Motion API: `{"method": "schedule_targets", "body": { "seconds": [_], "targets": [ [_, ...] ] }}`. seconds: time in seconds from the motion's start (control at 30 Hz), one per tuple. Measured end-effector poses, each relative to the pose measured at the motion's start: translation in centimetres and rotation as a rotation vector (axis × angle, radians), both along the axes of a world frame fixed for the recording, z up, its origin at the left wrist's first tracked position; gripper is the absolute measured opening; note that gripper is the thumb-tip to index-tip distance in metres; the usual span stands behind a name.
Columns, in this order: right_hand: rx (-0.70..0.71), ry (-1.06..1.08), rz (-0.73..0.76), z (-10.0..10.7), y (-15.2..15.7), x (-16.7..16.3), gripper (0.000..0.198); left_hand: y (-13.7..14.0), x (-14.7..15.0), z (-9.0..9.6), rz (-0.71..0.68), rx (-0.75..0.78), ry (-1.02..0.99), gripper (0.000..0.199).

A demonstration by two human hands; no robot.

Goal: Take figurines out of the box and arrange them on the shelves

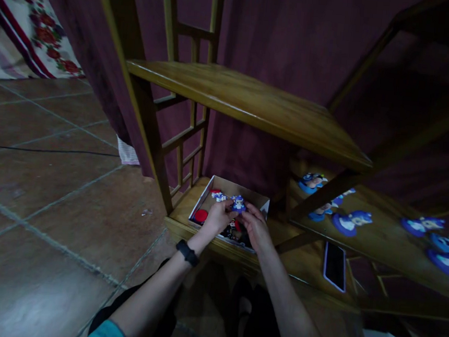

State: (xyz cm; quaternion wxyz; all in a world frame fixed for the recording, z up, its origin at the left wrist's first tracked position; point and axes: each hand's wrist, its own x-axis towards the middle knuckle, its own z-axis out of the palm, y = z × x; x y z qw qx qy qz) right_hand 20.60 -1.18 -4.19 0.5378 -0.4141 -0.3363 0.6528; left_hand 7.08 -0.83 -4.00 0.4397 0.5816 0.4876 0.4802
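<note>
A small blue and white figurine [238, 204] is held over an open cardboard box [261, 199]. My left hand [218, 218] pinches it from the left, and its wrist wears a dark band. From the other side, the fingers of my right hand [254, 225] close on the same figurine. Inside the box lie another blue and white figurine [219, 196], a red round piece [200, 216] and some dark items [235, 231], partly covered by my hands.
The box sits on the low wooden shelf [184, 207], beneath a higher shelf board [231, 88]. To the right, several figurines [351, 222] stand on another shelf level, above a phone [334, 266]. An upright post [143, 109] rises at the left. A cable [45, 150] crosses the tiled floor.
</note>
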Motion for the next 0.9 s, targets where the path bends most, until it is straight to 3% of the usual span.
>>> {"method": "schedule_targets", "body": {
  "seconds": [0.1, 0.27, 0.5, 0.9],
  "targets": [
    [0.002, -0.033, 0.018, 0.3, -0.1, 0.1, 0.037, 0.0, 0.1, 0.3, -0.040, -0.066, -0.235, 0.020],
    [0.036, -0.055, 0.026, 0.4, -0.1, 0.0, 0.038, -0.2, 0.2, 1.2, -0.011, -0.196, -0.513, 0.038],
    [0.068, -0.160, 0.036, 0.6, -0.2, -0.2, 0.040, -0.7, -0.2, 1.8, -0.002, -0.362, -0.662, 0.035],
    [0.160, -0.257, 0.025, 0.6, -0.2, -0.5, 0.035, -0.3, -0.8, 1.7, 0.055, -0.518, -0.786, 0.027]
  ]
}}
